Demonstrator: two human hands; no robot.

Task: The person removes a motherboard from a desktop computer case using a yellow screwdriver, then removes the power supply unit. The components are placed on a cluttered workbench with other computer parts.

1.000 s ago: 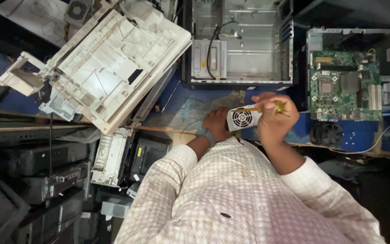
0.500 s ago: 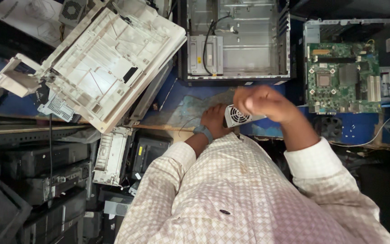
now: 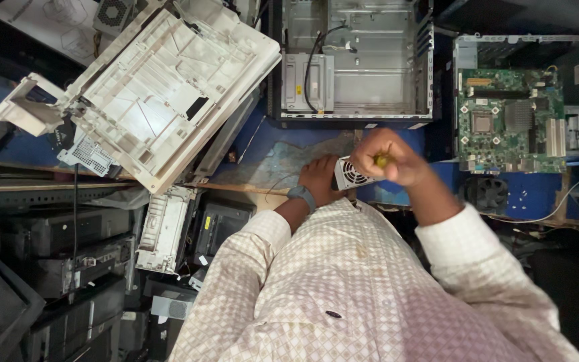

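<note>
While both hands meet just below frame centre, the contents list as follows. Left hand (image 3: pixel 321 179): fingers curled closed around the left side of a small grey power supply unit (image 3: pixel 351 175), its round fan grille facing up; dark wristband at the wrist. Right hand (image 3: pixel 389 157): clenched in a fist on a yellow-handled tool (image 3: pixel 382 161), only the handle tip showing, directly over the unit's right end. Power supply unit: resting over a worn blue work surface (image 3: pixel 283 157), at 6 o'clock from an open, empty computer case (image 3: pixel 353 64). White printer shell (image 3: pixel 162 87): tilted, at 10 o'clock from the hands. Green motherboard (image 3: pixel 510 117) in a second open case: at 2 o'clock. Dark stacked equipment (image 3: pixel 48 261): at 8 o'clock. Checked shirt sleeves: 6 o'clock.
</note>
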